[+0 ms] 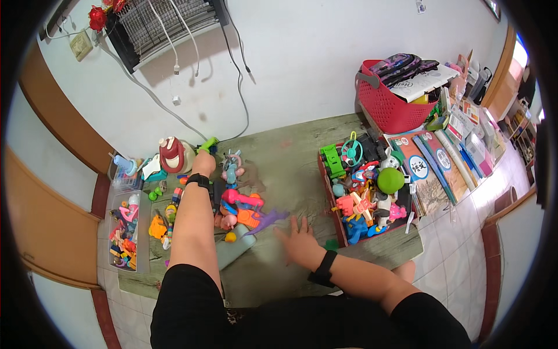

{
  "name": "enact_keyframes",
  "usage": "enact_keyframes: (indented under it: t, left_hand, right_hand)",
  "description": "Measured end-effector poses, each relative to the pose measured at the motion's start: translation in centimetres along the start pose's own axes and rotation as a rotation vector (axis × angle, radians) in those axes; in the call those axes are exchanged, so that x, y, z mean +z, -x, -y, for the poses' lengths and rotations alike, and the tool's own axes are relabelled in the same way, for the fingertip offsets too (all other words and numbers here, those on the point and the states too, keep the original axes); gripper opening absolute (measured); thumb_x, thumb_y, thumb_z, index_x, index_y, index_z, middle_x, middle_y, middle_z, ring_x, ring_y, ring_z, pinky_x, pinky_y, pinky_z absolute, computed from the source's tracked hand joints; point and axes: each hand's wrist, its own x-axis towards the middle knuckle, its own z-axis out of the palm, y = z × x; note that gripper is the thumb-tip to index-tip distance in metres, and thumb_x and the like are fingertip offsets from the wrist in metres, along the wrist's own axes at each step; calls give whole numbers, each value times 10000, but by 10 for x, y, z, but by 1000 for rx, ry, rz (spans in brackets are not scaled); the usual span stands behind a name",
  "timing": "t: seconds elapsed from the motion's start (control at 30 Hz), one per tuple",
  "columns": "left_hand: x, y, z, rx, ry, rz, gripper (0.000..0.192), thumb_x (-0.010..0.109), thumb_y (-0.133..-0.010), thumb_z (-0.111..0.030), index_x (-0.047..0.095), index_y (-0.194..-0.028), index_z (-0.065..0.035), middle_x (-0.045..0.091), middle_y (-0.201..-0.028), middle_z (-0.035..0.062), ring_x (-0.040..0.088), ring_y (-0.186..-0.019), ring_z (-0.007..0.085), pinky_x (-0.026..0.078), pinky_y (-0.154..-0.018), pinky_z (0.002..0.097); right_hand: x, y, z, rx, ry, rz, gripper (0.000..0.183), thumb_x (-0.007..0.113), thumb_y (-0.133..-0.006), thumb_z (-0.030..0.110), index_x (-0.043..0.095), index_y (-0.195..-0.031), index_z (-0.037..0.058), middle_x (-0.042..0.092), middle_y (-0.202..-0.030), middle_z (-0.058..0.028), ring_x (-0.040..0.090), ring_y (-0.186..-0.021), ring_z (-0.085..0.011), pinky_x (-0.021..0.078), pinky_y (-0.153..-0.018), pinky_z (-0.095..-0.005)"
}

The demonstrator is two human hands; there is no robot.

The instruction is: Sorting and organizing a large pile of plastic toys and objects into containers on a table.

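My left hand point(204, 164) reaches to the back left of the wooden table, its fingers at a green toy point(209, 144) by the wall; whether they grip it is hard to tell. My right hand point(299, 242) hovers or rests, fingers spread and empty, over the table's middle. Just left of it lies a purple toy dinosaur point(268, 221), beside a pink toy point(242, 198) and an orange toy point(248, 217). Blue-grey toy figures point(232, 170) stand farther back. At the right, a red box point(338, 222) holds a green toy vehicle point(332, 161), a green ball point(390, 180) and many other toys.
A clear plastic bin point(144, 235) of small toys stands at the left edge. A red and cream appliance point(174, 155) is near the wall. A red basket point(392, 107), books point(418, 170) and small boxes point(478, 146) occupy the right side. Cables point(239, 87) hang down the wall.
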Motion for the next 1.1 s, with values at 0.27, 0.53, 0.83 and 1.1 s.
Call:
enact_keyframes:
  t: [0.27,0.53,0.83,1.1]
  left_hand:
    - [-15,104,-57,254,-106,202,591,698,-993,-235,616,-1490,75,767,-1317,382,737,-1264,543,584,-1105,591]
    - [-41,210,-76,353,-35,231,525,701,-1019,-284,654,-1422,49,777,-1280,374,752,-1222,536,588,-1070,605]
    - [-53,274,-104,525,54,280,626,684,-1042,-283,605,-1604,-20,766,-1329,364,733,-1272,529,579,-1106,570]
    - [-91,224,88,59,-40,-239,536,673,-1081,-272,579,-1529,8,792,-1271,342,744,-1223,552,576,-1056,667]
  right_hand:
    - [-15,3,5,70,-1,49,1560,1070,-754,466,7,-1888,332,289,-1813,-444,302,-1600,-779,400,-1248,-800]
    - [-9,21,-6,60,-85,-47,1663,1108,-687,470,-37,-1884,331,227,-1838,-431,334,-1626,-718,432,-1278,-737]
    - [7,37,-17,-30,-141,-332,1621,1130,-603,479,147,-1881,308,138,-1856,-415,437,-1556,-640,489,-1259,-671]
    - [4,37,-17,-86,-142,-268,1568,1093,-630,549,192,-1873,234,139,-1823,-490,433,-1547,-743,464,-1283,-661]
